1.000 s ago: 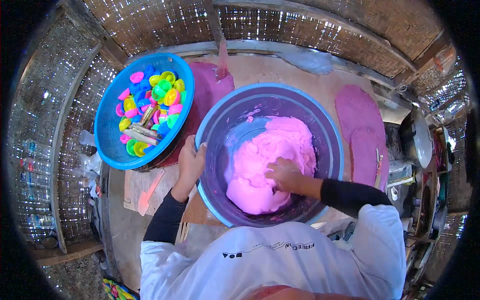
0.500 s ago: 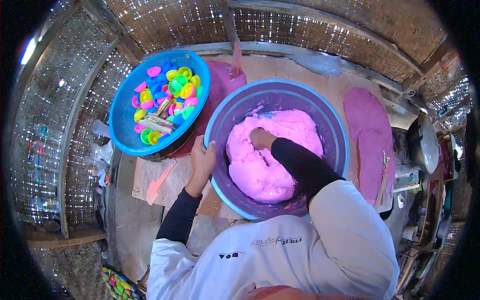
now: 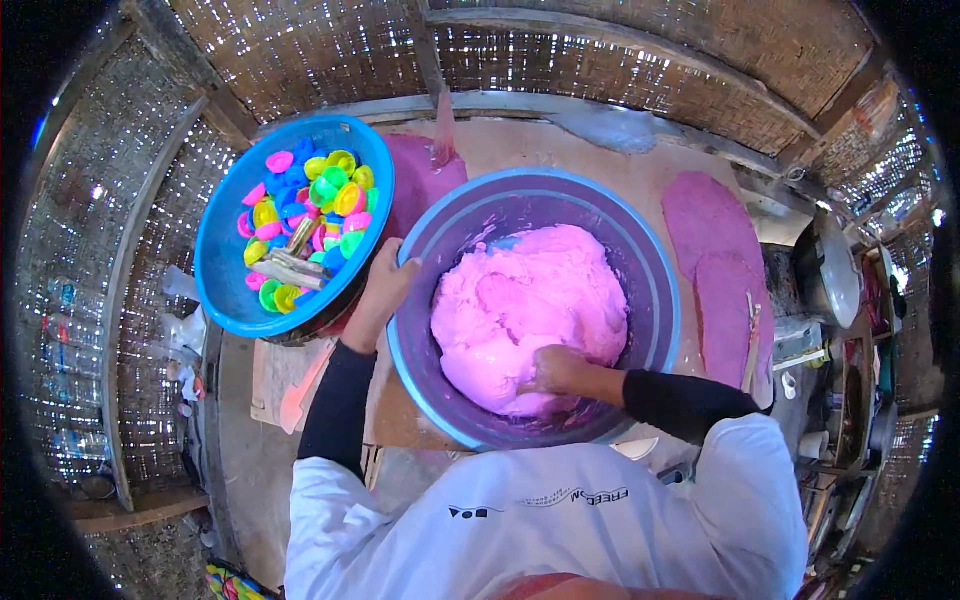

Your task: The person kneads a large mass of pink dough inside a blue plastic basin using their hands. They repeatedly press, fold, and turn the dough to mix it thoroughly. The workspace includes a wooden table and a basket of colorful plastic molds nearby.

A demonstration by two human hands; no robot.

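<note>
A big purple basin [image 3: 645,270] with a pale blue rim holds a soft, glossy mass of pink dough [image 3: 520,300]. My left hand [image 3: 385,280] grips the basin's left rim, thumb on top. My right hand [image 3: 555,370] is pressed into the lower part of the dough, its fingertips sunk out of sight. Left of the basin, a blue tub [image 3: 222,295] holds several small cups [image 3: 328,185] in pink, yellow, green and blue, with pale sticks [image 3: 285,272] lying on them.
A coral flat tool [image 3: 295,405] lies at the board's lower left. Pink mats [image 3: 700,220] lie on the wooden board [image 3: 520,140] at right and behind the tub. A large pan [image 3: 840,285] is at far right. Woven walls [image 3: 560,55] surround the work surface.
My right hand has moved from the upper left of the dough down to its lower middle, and the dough's shape has shifted. My left hand still holds the rim.
</note>
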